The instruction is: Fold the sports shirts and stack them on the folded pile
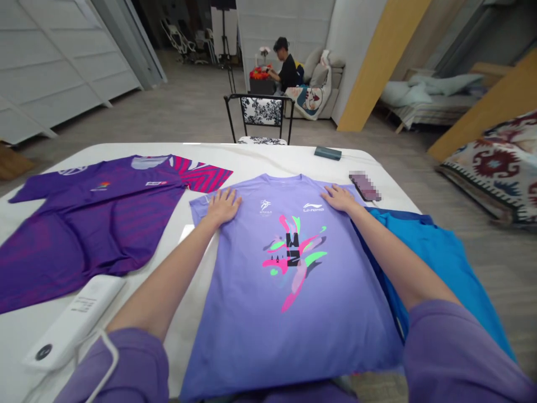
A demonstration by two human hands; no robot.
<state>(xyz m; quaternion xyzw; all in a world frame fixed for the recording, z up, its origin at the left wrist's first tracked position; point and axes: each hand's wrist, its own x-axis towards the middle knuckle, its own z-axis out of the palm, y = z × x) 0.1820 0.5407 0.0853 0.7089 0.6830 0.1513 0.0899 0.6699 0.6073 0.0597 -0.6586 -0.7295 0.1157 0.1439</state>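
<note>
A lavender T-shirt lies spread out, front up, its neck toward the far side of the white table. Its lower edge reaches the near table edge. Bright brush-stroke print covers its middle. My left hand rests flat on the shoulder at left, fingers spread. On the opposite shoulder my right hand presses down, also with fingers apart. Neither hand grips the cloth. Left of this shirt lies a purple T-shirt with a pink-striped sleeve. Blue clothing sits at right, partly under the lavender shirt.
A white device with a cable lies at the near left. A phone and a dark case are at the far right of the table. Beyond stands a patterned chair; farther back a person sits near a sofa.
</note>
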